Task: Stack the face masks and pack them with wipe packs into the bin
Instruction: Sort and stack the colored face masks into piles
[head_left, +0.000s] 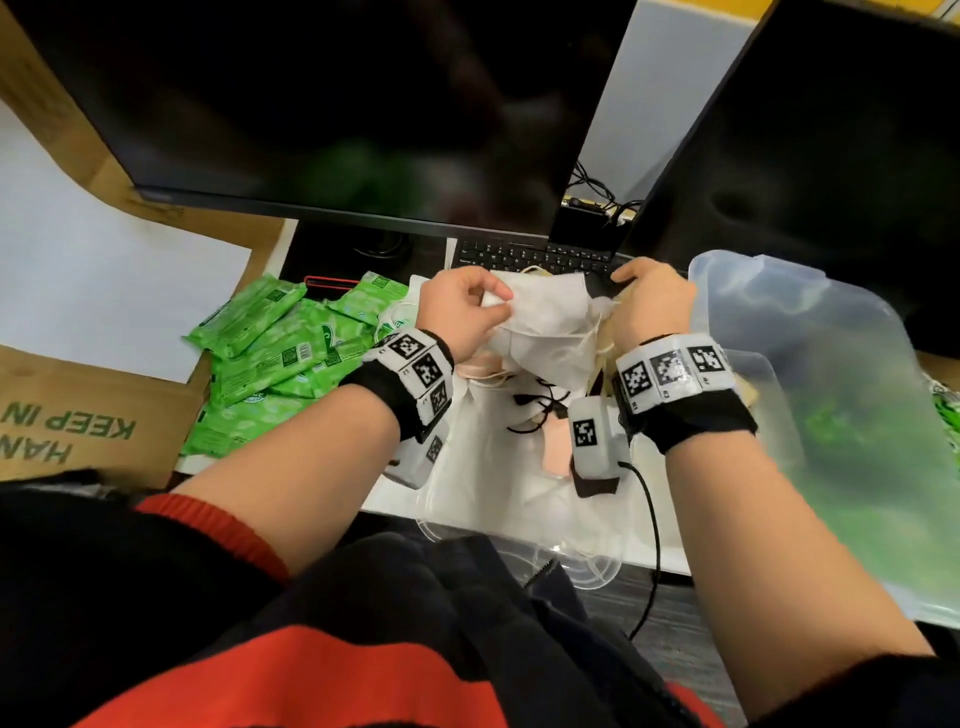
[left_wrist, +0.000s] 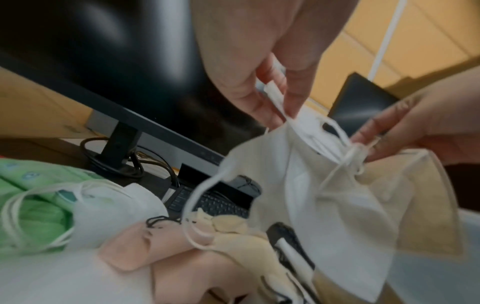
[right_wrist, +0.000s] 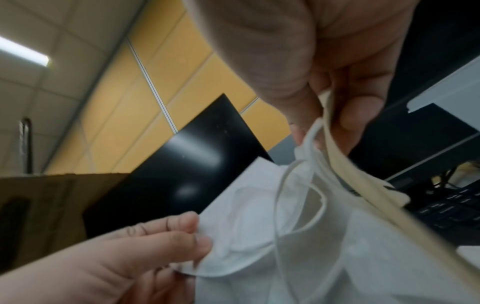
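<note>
Both hands hold a white face mask (head_left: 540, 306) up in front of the keyboard (head_left: 535, 255): the left hand (head_left: 462, 312) pinches one end between thumb and fingers (right_wrist: 182, 228), and the right hand (head_left: 652, 306) has its fingers (right_wrist: 361, 115) clamped on the other end together with a cream mask (right_wrist: 363, 179). Below the keyboard, on the white worktop (head_left: 395, 499), lies a loose heap of masks (head_left: 498, 431) in white, pink and cream with tangled ear loops. Left of the keyboard the green wipe packs (head_left: 275, 353) lie piled, beside a cardboard box (head_left: 78, 415). Right of the keyboard sits the translucent plastic bin (head_left: 841, 374), green showing through its wall. A dark monitor (head_left: 332, 104) rises behind the keyboard, a second dark screen (head_left: 810, 156) to its right, and yellow wall panels (right_wrist: 182, 82) beyond.
</note>
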